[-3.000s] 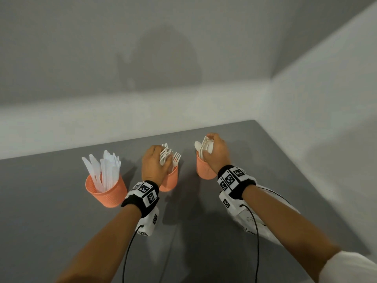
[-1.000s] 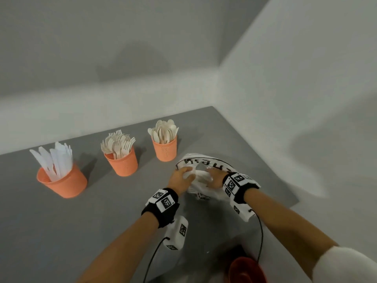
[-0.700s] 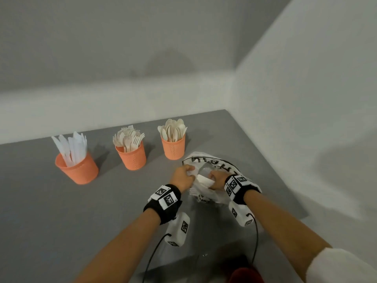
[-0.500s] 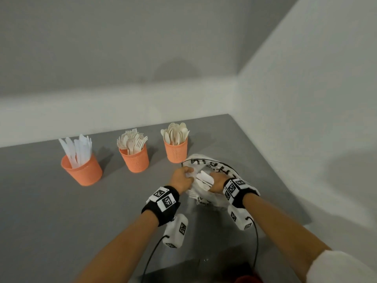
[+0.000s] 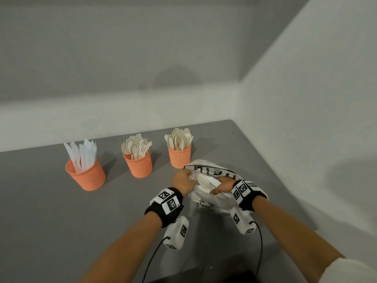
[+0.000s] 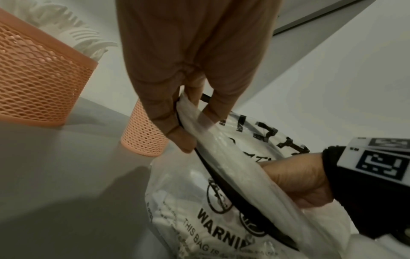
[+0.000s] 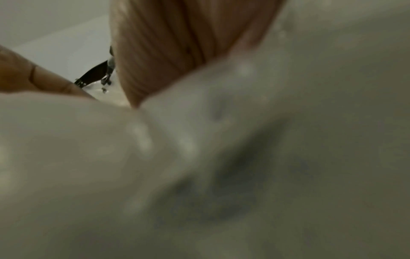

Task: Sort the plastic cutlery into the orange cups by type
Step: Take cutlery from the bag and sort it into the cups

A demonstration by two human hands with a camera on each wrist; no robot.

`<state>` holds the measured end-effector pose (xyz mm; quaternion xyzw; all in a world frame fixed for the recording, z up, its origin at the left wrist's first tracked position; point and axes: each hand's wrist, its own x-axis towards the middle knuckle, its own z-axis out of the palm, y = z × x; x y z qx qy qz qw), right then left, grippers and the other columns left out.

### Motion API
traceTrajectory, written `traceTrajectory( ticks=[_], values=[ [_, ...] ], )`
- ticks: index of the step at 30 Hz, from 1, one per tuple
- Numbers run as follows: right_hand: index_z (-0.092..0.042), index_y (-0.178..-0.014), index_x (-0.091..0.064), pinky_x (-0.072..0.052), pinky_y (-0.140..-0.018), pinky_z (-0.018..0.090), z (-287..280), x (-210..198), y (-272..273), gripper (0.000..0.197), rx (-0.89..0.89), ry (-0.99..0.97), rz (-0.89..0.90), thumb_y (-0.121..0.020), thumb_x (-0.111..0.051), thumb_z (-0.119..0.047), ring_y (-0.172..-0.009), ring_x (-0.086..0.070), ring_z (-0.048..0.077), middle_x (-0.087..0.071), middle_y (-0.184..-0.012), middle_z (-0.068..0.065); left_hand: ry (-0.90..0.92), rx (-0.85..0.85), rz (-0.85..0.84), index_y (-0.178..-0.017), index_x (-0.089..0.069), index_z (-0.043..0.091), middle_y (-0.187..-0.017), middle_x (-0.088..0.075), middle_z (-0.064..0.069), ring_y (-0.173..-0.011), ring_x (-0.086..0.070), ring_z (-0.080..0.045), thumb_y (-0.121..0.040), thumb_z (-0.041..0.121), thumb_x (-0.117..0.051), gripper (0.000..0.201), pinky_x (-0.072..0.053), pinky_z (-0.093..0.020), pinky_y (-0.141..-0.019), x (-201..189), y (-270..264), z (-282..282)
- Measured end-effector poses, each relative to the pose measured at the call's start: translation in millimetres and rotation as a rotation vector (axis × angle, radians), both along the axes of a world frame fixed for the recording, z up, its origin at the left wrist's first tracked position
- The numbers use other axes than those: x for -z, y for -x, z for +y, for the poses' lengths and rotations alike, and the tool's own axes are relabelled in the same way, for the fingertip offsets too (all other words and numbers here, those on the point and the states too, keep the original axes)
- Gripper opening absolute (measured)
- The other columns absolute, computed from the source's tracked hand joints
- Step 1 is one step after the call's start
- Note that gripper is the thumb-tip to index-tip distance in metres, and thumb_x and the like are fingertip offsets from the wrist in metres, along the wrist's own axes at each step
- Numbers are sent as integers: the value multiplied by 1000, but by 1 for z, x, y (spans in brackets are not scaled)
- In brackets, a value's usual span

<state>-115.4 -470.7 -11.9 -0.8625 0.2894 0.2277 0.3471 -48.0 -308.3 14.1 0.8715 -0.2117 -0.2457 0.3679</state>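
Note:
Three orange mesh cups stand in a row: knives (image 5: 85,174), forks (image 5: 138,163), spoons (image 5: 179,158). In front of the spoon cup lies a white plastic bag (image 5: 212,203) with black print. My left hand (image 5: 183,181) pinches the bag's rim between thumb and fingers (image 6: 177,133) and holds the mouth up. My right hand (image 5: 221,185) reaches into the mouth and grips a bundle of white cutlery (image 5: 205,182). From the left wrist its fingers are hidden behind the bag film (image 6: 221,201). The right wrist view is blurred by that film (image 7: 221,157).
The grey table (image 5: 51,221) ends just right of the bag, where white walls meet in a corner. Bare tabletop lies left of and in front of the cups. A dark object (image 5: 240,277) sits at the near edge below my arms.
Three seconds ago both hands were at the fork and spoon cups. They now work at the bag. Over the last second the right hand has taken hold of cutlery in its mouth.

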Motion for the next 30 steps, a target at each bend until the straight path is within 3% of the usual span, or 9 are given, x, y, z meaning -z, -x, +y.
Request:
traceTrajectory(
  ticks=[3, 10, 13, 17, 20, 23, 25, 28, 30],
  values=[
    [-15, -140, -38, -33, -109, 32, -2, -2, 0, 69, 13, -6, 4, -79, -71, -23, -129, -42, 24, -46, -141, 4, -32, -17, -78, -131, -45, -1, -136, -48, -16, -126, -46, -29, -89, 8, -52, 43, -36, -32, -105, 0, 1, -3],
    [-15, -134, -44, -40, -103, 33, 2, -4, 4, 65, -2, 55, -32, -75, -69, -16, -121, -49, 25, -52, -132, 7, 0, -34, -45, -132, -44, -1, -135, -48, -18, -121, -50, -31, -90, 10, -51, 44, -42, -37, -103, 3, 4, -6],
    [-19, -136, -41, -38, -105, 35, 5, -3, 6, 65, -22, 61, -92, -76, -64, -13, -123, -47, 27, -50, -134, 8, 28, -58, -7, -131, -43, -1, -128, -52, -21, -108, -58, -36, -90, 11, -50, 43, -49, -43, -94, 4, 4, -6],
    [-15, -127, -49, -40, -99, 32, 15, -11, 13, 52, -81, 14, -206, -78, -66, -12, -114, -53, 23, -58, -123, 7, 88, -107, 60, -132, -40, -2, -120, -55, -23, -74, -62, -32, -90, 6, -48, 44, -55, -39, -81, 1, 9, -7],
    [-12, -128, -49, -36, -92, 26, 21, -20, 17, 46, -92, 7, -291, -83, -59, -9, -102, -49, 16, -57, -121, 7, 98, -134, 48, -133, -41, -1, -126, -53, -21, -96, -63, -38, -88, 4, -48, 45, -53, -39, -87, 4, 13, -9],
    [-11, -126, -50, -37, -90, 26, 23, -34, 23, 40, -110, 24, -374, -87, -58, -12, -100, -50, 18, -59, -117, 8, 169, -170, 118, -133, -43, 2, -121, -56, -24, -90, -62, -35, -86, -4, -45, 47, -54, -29, -69, 3, 16, -10],
    [-5, -123, -52, -40, -83, 25, 21, -45, 26, 37, -110, -18, -427, -87, -59, -10, -94, -51, 17, -61, -108, 10, 232, -175, 173, -131, -46, 6, -110, -59, -21, -81, -61, -29, -83, -8, -44, 50, -54, -35, -76, 1, 17, -12],
    [-8, -115, -52, -44, -68, 22, 16, -59, 23, 30, -54, -133, -495, -88, -62, -13, -80, -52, 16, -57, -83, -3, 263, -122, 247, -131, -46, 8, -95, -59, -16, -74, -59, -25, -83, -8, -45, 51, -52, -39, -82, -4, 21, -12],
    [-14, -101, -50, -46, -62, 22, 12, -70, 17, 19, 30, -188, -556, -87, -63, -17, -60, -55, 6, -56, -62, -12, 198, -51, 171, -128, -50, 8, -112, -60, -20, -97, -61, -31, -86, -4, -47, 43, -48, -36, -89, -10, 26, -10]
  ],
)
